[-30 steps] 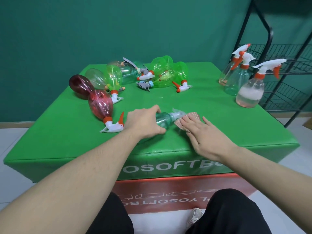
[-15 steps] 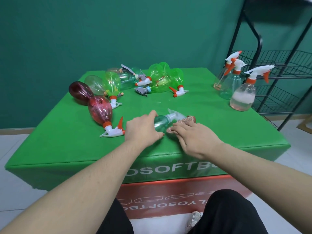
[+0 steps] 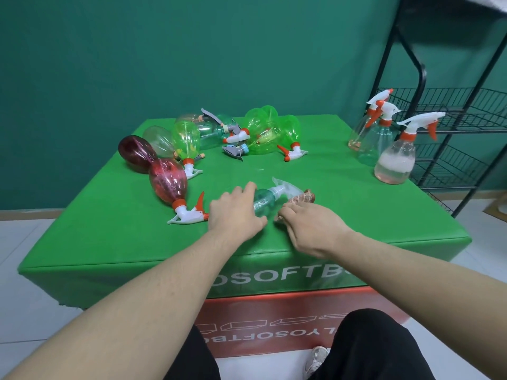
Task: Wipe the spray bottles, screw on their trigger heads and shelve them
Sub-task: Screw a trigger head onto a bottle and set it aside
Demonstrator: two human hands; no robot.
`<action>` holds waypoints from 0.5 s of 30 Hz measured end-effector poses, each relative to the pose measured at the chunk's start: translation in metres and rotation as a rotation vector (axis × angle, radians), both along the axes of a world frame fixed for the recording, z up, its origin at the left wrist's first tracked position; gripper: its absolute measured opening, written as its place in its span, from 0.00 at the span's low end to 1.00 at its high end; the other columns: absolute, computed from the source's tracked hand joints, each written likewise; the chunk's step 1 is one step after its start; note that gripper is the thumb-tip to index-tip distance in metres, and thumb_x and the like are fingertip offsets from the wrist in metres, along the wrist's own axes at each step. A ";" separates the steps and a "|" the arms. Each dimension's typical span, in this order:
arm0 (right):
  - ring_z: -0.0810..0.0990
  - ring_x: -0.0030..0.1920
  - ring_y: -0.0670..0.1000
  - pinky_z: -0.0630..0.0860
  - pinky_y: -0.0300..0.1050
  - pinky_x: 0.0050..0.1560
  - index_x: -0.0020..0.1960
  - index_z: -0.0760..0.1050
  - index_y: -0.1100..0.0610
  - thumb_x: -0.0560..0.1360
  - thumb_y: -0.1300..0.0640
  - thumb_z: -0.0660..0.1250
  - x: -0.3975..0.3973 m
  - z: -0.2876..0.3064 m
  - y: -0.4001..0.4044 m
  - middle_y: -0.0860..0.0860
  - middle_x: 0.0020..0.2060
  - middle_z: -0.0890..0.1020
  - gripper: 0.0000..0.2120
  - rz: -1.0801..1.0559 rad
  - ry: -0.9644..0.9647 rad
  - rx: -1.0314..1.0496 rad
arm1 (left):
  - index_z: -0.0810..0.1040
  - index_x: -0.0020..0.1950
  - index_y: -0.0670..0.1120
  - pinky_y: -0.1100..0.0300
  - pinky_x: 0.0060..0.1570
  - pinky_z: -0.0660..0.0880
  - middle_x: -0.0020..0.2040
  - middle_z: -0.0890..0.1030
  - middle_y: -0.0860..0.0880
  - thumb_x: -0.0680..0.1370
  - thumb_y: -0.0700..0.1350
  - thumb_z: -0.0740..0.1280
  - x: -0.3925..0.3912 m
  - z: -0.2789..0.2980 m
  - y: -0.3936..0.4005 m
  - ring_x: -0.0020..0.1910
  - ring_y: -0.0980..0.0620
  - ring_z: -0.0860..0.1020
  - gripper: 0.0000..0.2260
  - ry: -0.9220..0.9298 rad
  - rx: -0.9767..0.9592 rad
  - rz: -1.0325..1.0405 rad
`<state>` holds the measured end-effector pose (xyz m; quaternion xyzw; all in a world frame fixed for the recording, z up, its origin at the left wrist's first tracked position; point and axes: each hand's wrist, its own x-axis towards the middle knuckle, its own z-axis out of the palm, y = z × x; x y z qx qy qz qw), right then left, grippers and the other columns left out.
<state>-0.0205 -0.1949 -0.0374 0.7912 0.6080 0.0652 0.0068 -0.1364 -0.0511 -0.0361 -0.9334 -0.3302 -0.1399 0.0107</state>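
A small teal spray bottle [image 3: 265, 201] with a clear trigger head lies on its side near the front of the green table [image 3: 343, 215]. My left hand [image 3: 234, 213] covers its body, fingers curled round it. My right hand [image 3: 312, 226] rests just right of the bottle, fingertips pinching a brownish cloth [image 3: 303, 198] that lies beside the trigger head. Most of the bottle's body is hidden under my left hand.
Two red bottles [image 3: 167, 182] lie at the left, and several green and clear bottles [image 3: 263, 133] lie jumbled at the back. Three upright bottles [image 3: 395, 160] stand at the right edge. A black wire shelf rack [image 3: 452, 124] stands beside the table on the right.
My right hand has curled from lying flat on the cloth to pinching it near the bottle. My left hand keeps hold of the teal bottle. The view has tilted up a little.
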 end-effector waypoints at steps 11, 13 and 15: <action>0.75 0.67 0.54 0.68 0.45 0.69 0.73 0.69 0.56 0.84 0.56 0.54 -0.011 -0.006 -0.012 0.53 0.69 0.76 0.18 0.023 0.229 0.197 | 0.65 0.71 0.52 0.53 0.44 0.80 0.56 0.78 0.50 0.74 0.62 0.71 -0.004 0.013 0.011 0.49 0.46 0.79 0.31 0.007 -0.194 0.106; 0.73 0.70 0.54 0.65 0.43 0.71 0.74 0.68 0.55 0.85 0.56 0.53 -0.015 -0.005 -0.014 0.52 0.72 0.74 0.19 -0.008 0.303 0.243 | 0.63 0.74 0.52 0.53 0.43 0.80 0.56 0.78 0.49 0.72 0.61 0.73 -0.008 0.016 0.014 0.48 0.46 0.79 0.35 0.020 -0.251 0.116; 0.72 0.71 0.53 0.64 0.43 0.71 0.76 0.67 0.53 0.85 0.55 0.53 -0.017 -0.004 -0.013 0.51 0.73 0.74 0.19 -0.086 0.410 0.294 | 0.62 0.76 0.53 0.55 0.38 0.80 0.53 0.79 0.50 0.72 0.58 0.74 -0.014 0.018 0.016 0.44 0.48 0.81 0.37 -0.010 -0.314 0.126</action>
